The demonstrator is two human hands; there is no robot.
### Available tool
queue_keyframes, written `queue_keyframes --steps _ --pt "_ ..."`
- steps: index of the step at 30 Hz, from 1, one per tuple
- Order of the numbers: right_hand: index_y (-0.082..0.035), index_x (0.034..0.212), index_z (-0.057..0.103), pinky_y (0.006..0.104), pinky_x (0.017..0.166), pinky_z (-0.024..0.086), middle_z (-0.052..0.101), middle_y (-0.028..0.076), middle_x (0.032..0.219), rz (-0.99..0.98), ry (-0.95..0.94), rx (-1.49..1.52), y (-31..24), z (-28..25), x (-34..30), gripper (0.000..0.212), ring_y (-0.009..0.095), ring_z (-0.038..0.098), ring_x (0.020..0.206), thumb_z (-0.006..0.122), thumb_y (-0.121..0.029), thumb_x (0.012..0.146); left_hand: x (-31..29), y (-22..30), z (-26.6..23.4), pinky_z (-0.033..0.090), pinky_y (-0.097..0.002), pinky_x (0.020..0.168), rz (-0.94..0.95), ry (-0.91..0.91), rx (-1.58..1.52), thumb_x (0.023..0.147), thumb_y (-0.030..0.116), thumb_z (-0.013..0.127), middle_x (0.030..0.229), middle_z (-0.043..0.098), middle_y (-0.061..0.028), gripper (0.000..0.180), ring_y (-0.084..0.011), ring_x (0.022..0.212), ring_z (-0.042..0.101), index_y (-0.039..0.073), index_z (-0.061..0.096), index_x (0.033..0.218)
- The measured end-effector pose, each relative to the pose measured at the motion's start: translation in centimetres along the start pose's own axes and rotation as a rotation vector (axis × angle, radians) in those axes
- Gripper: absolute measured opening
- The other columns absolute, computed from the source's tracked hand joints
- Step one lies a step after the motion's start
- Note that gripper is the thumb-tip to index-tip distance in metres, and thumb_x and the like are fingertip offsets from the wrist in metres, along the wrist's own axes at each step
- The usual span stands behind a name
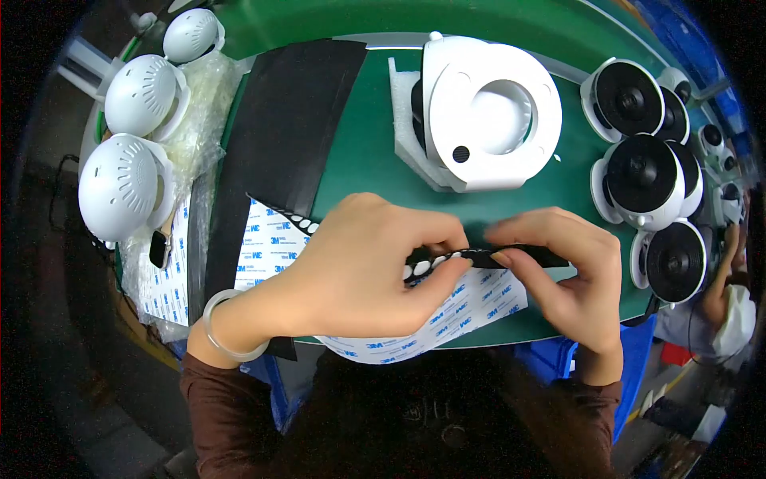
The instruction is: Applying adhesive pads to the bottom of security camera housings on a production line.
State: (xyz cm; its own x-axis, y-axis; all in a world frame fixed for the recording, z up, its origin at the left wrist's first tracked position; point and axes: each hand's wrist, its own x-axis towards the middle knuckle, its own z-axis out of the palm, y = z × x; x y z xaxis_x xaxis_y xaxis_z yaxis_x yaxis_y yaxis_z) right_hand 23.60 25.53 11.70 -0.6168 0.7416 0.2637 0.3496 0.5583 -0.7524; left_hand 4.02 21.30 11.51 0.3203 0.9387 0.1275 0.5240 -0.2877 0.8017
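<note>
A flexible sheet of adhesive pads (391, 349), with a white backing printed in blue and a black face with white round spots along its bent edge, lies across the near table edge. My left hand (359, 267) is closed on this sheet, pinching its folded-up edge between thumb and fingers. My right hand (578, 275) is at the same edge, thumb and forefinger closing on it; the forefinger is slightly blurred. Just beyond my hands stands a white ring-shaped housing (443, 120) with a round opening and a small black dot, beside a white foam piece (404, 148).
On the left, several white domed housings (120, 188) rest by bubble wrap (203, 112). A black sheet (275, 112) covers part of the green table (363, 120). Several white units with black round fronts (642, 172) stand along the right edge. Another person's arm (722, 263) shows far right.
</note>
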Motion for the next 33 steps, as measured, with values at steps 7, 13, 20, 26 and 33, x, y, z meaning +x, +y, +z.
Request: queue_keyframes --steps 7,13,20,26,33 --pt "-0.001 0.074 0.065 0.0279 0.063 0.046 0.063 0.008 0.077 -0.144 0.055 -0.042 0.2 0.0 -0.1 0.016 0.021 0.06 0.069 0.067 0.002 0.059 0.0 0.0 0.2 0.028 -0.022 0.036 0.074 0.049 0.025 0.067 0.002 0.058 0.05 0.052 -0.0062 0.006 -0.009 0.036 0.041 0.0 0.061 0.072" --pt "-0.006 0.073 0.065 0.0317 0.066 0.047 0.062 0.006 0.075 -0.249 0.086 -0.178 0.0 0.5 -0.1 0.017 0.021 0.06 0.068 0.069 -0.001 0.058 0.1 0.1 0.5 0.036 -0.0251 0.039 0.088 0.038 0.038 0.067 0.001 0.058 0.053 0.054 -0.0097 0.006 -0.0186 0.041 0.052 0.0 0.061 0.072" --pt "-0.008 0.072 0.061 0.0362 0.072 0.049 0.061 0.005 0.074 -0.338 0.158 -0.411 -0.1 1.3 -0.2 0.018 0.02 0.06 0.067 0.07 -0.003 0.057 0.2 -0.4 0.8 0.04 -0.0269 0.044 0.11 0.045 0.063 0.069 0.001 0.057 0.056 0.056 -0.0101 0.004 -0.0211 0.047 0.056 0.0 0.06 0.072" --pt "-0.005 0.072 0.059 0.0358 0.07 0.049 0.06 0.006 0.075 -0.41 0.165 -0.476 -0.2 1.1 -0.2 0.015 0.021 0.059 0.068 0.066 -0.007 0.058 0.1 -0.1 0.8 0.041 -0.0258 0.045 0.103 0.068 0.056 0.072 0.002 0.056 0.058 0.056 -0.0108 0.004 -0.0201 0.047 0.056 0.0 0.059 0.071" --pt "0.005 0.081 0.057 0.0287 0.083 0.043 0.057 0.019 0.105 -0.032 0.352 -0.097 1.3 -1.6 1.4 0.007 0.02 0.057 0.091 0.058 0.0 0.076 1.2 -1.2 1.4 0.034 -0.0274 0.039 -0.222 0.165 -0.131 0.081 0.013 0.055 0.055 0.058 -0.0106 0.013 -0.0175 0.04 0.053 0.001 0.056 0.083"
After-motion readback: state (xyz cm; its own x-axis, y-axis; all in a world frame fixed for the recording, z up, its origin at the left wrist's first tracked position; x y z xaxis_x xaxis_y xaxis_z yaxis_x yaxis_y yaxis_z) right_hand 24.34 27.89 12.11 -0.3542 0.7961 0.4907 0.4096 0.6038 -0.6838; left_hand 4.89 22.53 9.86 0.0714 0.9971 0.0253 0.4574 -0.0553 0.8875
